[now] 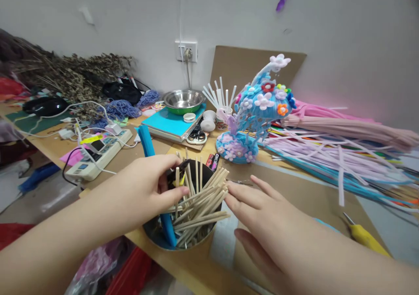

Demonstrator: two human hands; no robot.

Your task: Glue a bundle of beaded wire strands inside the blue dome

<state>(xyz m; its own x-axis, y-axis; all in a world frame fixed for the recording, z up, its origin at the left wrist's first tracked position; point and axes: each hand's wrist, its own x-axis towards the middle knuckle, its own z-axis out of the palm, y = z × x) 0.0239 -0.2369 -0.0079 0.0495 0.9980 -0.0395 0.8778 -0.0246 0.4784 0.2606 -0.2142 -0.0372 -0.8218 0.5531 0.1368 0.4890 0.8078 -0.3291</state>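
The left hand (147,186) is curled over the round tub (207,173), by a dark thing; I can't tell if its grip holds anything. The right hand (262,212) has a loose grip, with its fingertips right by the ends of the wooden sticks (199,203). The sticks are in the tub, on the surface (193,271). A blue flower model (253,107) stands behind.

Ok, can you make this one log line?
left hand: over tub, grip unclear | right hand: open, beside sticks | sticks: in tub, some leaning right | flower ornament: standing beyond tub
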